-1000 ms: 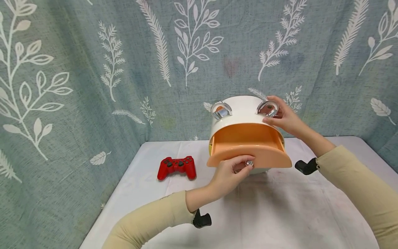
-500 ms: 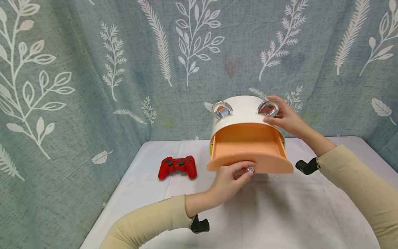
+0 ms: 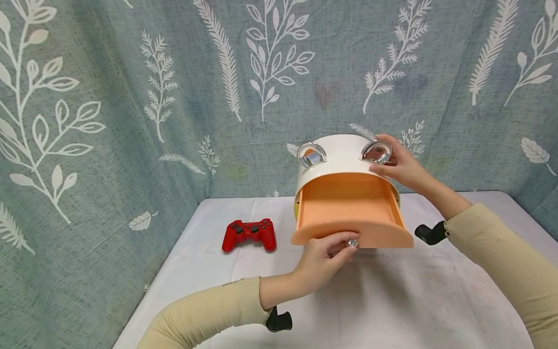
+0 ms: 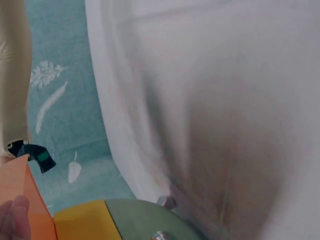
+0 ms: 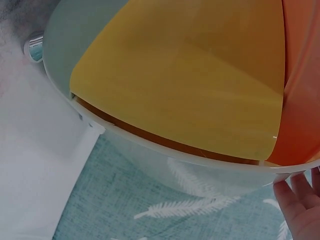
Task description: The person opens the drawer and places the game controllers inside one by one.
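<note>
A small rounded drawer cabinet (image 3: 342, 151) with a white shell and two silver rings on top stands on the table. Its orange top drawer (image 3: 348, 202) is pulled far out; nothing is visible inside it. My left hand (image 3: 320, 259) pinches the silver knob (image 3: 352, 243) on that drawer's front. My right hand (image 3: 403, 165) holds the shell's upper right side by a ring, thumb in front and fingers partly hidden behind. Below, a yellow drawer (image 5: 185, 75) and a green drawer (image 5: 75, 45) are closed in the right wrist view. Left fingers (image 4: 19, 217) show at the left wrist view's corner.
A red game controller (image 3: 249, 235) lies on the white-covered table (image 3: 279, 300), left of the cabinet. Behind hangs a blue-green curtain (image 3: 244, 160) with white leaf prints, close to the cabinet's back. Black camera mounts (image 3: 279, 320) stick out from both wrists.
My left hand has drawn the orange drawer farther out toward me and slightly down, showing more of its floor. The right hand has kept its hold on the cabinet; the controller stays put.
</note>
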